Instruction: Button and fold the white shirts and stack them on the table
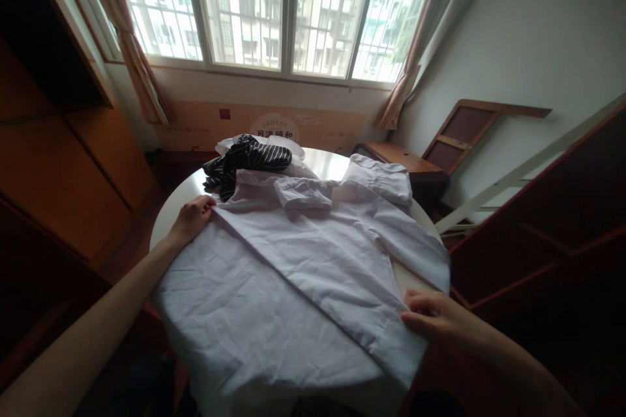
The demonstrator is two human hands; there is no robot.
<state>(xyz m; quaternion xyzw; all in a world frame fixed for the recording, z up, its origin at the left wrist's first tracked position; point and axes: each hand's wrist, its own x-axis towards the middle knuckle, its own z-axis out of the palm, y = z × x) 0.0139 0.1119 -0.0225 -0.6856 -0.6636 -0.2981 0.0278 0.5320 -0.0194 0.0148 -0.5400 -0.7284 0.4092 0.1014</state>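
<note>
A white shirt (274, 293) lies spread over the round table, its lower part hanging over the near edge. Its collar (303, 193) faces the far side, and one sleeve (405, 225) stretches down along the right. My left hand (192, 218) pinches the cloth at the shirt's upper left, near the shoulder. Over at the right side, my right hand (426, 314) has its fingers closed on the shirt's edge, beside a bare strip of tabletop. A long fold line runs diagonally across the shirt between the two hands.
On the table's (171, 205) far side lie a black striped garment (254, 158) and a folded white garment (379, 177). Behind stand a barred window (283, 10) and a wooden stool or cabinet (405, 159). An orange cabinet (88, 176) is at left.
</note>
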